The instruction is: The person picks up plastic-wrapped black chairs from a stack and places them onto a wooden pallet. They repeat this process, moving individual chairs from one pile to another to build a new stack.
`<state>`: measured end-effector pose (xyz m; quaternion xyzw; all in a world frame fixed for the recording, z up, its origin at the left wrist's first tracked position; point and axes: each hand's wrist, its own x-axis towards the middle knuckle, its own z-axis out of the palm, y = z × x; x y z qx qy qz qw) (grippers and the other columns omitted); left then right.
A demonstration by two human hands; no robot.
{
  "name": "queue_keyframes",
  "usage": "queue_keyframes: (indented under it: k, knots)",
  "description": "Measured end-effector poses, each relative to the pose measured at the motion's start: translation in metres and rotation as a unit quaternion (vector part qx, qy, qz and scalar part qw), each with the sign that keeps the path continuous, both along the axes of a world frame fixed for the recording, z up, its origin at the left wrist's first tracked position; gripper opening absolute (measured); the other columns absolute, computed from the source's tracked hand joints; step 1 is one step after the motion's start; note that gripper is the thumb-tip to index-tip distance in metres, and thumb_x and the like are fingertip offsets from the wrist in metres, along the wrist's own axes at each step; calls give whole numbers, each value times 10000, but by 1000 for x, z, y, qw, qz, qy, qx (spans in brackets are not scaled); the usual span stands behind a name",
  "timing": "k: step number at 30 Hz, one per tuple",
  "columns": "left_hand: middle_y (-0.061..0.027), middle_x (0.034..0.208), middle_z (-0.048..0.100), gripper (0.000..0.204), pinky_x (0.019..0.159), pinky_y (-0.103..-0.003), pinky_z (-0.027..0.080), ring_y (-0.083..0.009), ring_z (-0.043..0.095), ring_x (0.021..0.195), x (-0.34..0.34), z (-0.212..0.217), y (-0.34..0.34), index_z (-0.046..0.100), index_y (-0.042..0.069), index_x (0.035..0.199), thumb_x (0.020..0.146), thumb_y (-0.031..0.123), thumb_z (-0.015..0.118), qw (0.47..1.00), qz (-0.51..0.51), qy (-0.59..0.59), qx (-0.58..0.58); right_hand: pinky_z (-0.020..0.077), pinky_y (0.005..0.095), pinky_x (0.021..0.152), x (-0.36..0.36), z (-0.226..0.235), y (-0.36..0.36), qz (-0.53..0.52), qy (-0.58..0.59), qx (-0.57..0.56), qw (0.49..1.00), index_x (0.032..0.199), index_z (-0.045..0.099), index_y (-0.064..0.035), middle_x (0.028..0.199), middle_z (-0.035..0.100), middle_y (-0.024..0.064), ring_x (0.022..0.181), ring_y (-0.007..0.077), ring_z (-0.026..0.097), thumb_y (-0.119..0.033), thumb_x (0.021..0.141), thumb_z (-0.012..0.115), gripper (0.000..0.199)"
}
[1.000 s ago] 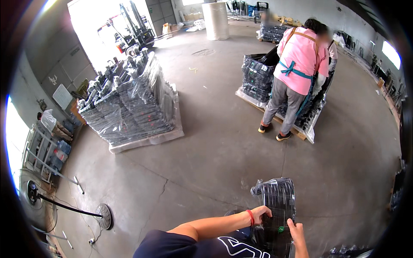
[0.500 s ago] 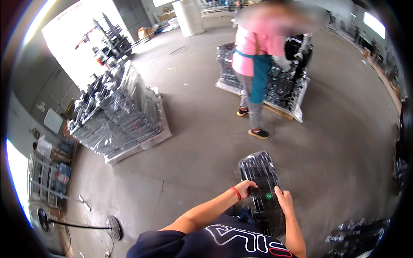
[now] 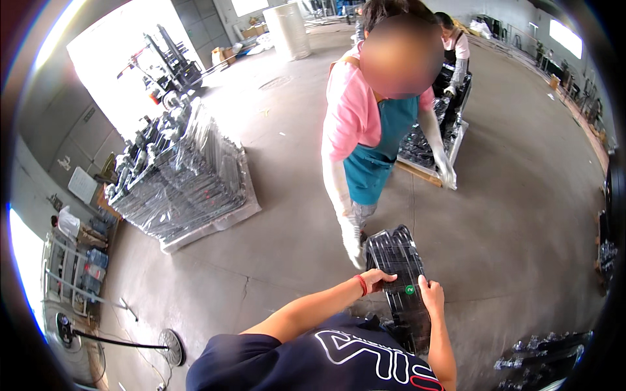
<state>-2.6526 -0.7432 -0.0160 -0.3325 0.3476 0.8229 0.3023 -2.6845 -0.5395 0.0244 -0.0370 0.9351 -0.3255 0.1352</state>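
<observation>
A long black bundle wrapped in shiny clear film [image 3: 393, 253] stretches away from my body, with a green round sticker [image 3: 409, 289] on its top. My left hand [image 3: 378, 280] is closed on its left edge, thumb lying over the top. Along the opposite edge my right hand [image 3: 431, 296] grips it, thumb up. My fingers under the bundle are hidden. Facing me, a person in a pink top and teal apron [image 3: 373, 171] leans in; one gloved hand [image 3: 356, 253] hangs beside the bundle's far left corner. I cannot tell whether it touches.
A film-wrapped pallet load of black parts [image 3: 189, 182] stands at left. Behind the person is another loaded pallet [image 3: 424, 146], with a second person [image 3: 456, 52] bending over it. A fan [image 3: 171, 347] is at lower left, more black parts [image 3: 544, 358] at lower right. A forklift [image 3: 171, 68] stands by the doorway.
The person in the apron has turned from the pallet and come close to the bundle, revealing a second person behind. My hands keep their hold, and the bundle has shifted only slightly.
</observation>
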Motion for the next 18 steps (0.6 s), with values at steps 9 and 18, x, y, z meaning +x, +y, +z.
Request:
queue_keyframes:
  k: [9, 18]
  knots:
    - [-38, 1020, 585, 321, 617, -262, 425, -114, 586, 807, 5, 32, 25, 514, 101, 1070, 841, 325, 496, 983, -103, 86, -123, 420, 476, 681, -37, -6, 34, -58, 81, 106, 989, 793, 586, -21, 773, 590, 213, 770, 389, 560, -491, 839, 332, 536]
    - [-52, 1059, 576, 310, 664, -191, 414, -127, 569, 897, 30, 57, 13, 487, 86, 1120, 873, 258, 411, 973, -172, 142, -66, 419, 445, 729, -92, -27, 82, -42, 78, 95, 992, 907, 598, -13, 879, 590, 202, 848, 378, 543, -502, 838, 337, 559]
